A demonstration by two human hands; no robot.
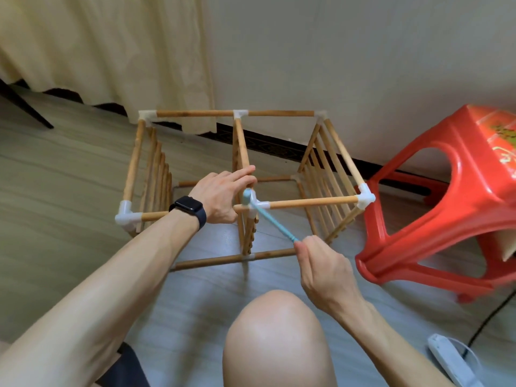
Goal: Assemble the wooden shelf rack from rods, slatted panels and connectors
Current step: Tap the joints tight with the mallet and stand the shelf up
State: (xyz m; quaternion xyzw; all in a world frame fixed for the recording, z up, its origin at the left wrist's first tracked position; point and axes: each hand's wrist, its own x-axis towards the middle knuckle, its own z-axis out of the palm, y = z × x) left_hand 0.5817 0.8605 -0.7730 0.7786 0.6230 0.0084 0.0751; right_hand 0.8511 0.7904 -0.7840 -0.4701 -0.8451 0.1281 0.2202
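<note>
Floor (69, 177) layout: I read open boards to the left of the rack (312, 203) and on its near side, up to the person's knee (276, 339). The far edge of the rack runs near the wall (363, 51) and the curtain (111, 51) hem. On the right a red stool (446, 205) stands just beside the rack; the near-right connector (365, 198) sits close to the stool's leg, and I cannot tell whether they touch. A white power strip (452, 361) lies at the near right, well apart from the rack.

Hands: the left hand (220, 196), a dark watch (190, 208) on its wrist, lies on the top of the middle panel (245, 230), fingers stretched out and close together along the top rod. The right hand (321, 263) is nearer and to the right, fingers curled, pinching the end of the handle of a small pale-blue mallet (272, 222). The mallet's head is at the middle connector (258, 203), just right of the left hand's thumb.

Rack appearance: an open box frame of light wooden rods joined by white plastic connectors. Three slatted panels stand upright in it, at the left end (156, 180), the middle and the right end (321, 174). The near-left connector (127, 216) is an elbow piece. The bottom rods rest on the floor
</note>
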